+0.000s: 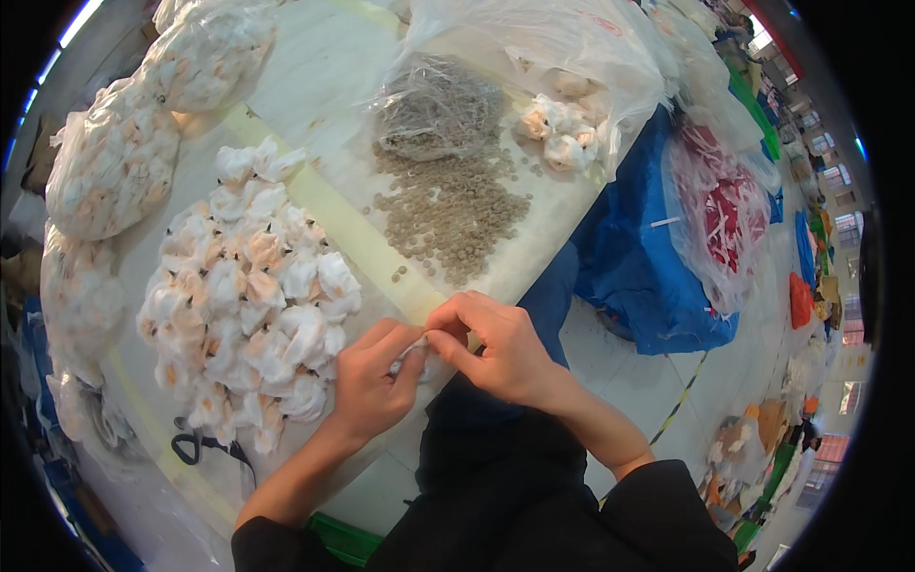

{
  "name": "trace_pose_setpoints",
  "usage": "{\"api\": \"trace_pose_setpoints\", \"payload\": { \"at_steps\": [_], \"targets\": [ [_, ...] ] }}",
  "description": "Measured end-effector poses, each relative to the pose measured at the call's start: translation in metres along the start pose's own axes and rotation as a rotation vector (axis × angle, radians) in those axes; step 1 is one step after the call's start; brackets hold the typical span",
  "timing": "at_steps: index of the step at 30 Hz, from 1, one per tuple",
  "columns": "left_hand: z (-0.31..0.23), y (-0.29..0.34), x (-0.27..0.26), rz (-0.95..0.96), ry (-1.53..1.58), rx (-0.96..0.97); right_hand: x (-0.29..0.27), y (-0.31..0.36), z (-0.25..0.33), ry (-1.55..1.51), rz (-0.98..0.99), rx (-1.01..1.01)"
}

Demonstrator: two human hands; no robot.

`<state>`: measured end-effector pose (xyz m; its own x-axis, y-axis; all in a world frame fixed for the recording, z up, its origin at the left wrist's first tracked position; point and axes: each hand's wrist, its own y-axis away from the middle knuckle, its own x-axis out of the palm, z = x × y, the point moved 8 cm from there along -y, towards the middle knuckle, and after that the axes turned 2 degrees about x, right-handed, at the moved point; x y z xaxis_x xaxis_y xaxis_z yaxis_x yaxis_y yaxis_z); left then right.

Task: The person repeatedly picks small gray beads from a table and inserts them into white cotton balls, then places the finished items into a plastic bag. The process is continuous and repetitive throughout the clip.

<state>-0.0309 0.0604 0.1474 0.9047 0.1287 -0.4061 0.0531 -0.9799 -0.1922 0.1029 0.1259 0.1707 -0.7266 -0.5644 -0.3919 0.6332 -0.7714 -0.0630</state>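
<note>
My left hand [375, 379] is closed, its fingertips pinching a small white soft piece [419, 347] over the near table edge. My right hand [500, 348] meets it there, thumb and index finger pressed together at the same spot; what these fingertips grip is hidden. To the left lies a large heap of white and peach soft fabric pieces [257, 296], several with small dark tips. Beyond my hands is a spread of small grey-beige round discs [457, 214], spilling from a clear plastic bag [438, 105] full of them.
Black-handled scissors [195, 443] lie at the table's near left. Clear bags of similar pieces [114, 162] line the far left. A few white pieces [562, 129] sit by a large plastic bag [572, 43]. Right of the table stands a blue sack [648, 276] with red and white material.
</note>
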Motion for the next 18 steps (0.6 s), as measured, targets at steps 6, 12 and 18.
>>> {"api": "trace_pose_setpoints", "payload": {
  "at_steps": [6, 12, 18],
  "targets": [
    [-0.001, 0.000, 0.001, -0.010, -0.003, 0.017, -0.001, -0.009, 0.006, 0.034, 0.154, 0.005],
    [-0.002, 0.001, 0.003, 0.014, -0.032, 0.031, -0.001, -0.006, 0.005, 0.085, 0.175, -0.079],
    [-0.009, 0.003, 0.007, 0.019, -0.121, 0.106, -0.004, -0.006, 0.003, 0.036, 0.231, -0.066]
  ]
}}
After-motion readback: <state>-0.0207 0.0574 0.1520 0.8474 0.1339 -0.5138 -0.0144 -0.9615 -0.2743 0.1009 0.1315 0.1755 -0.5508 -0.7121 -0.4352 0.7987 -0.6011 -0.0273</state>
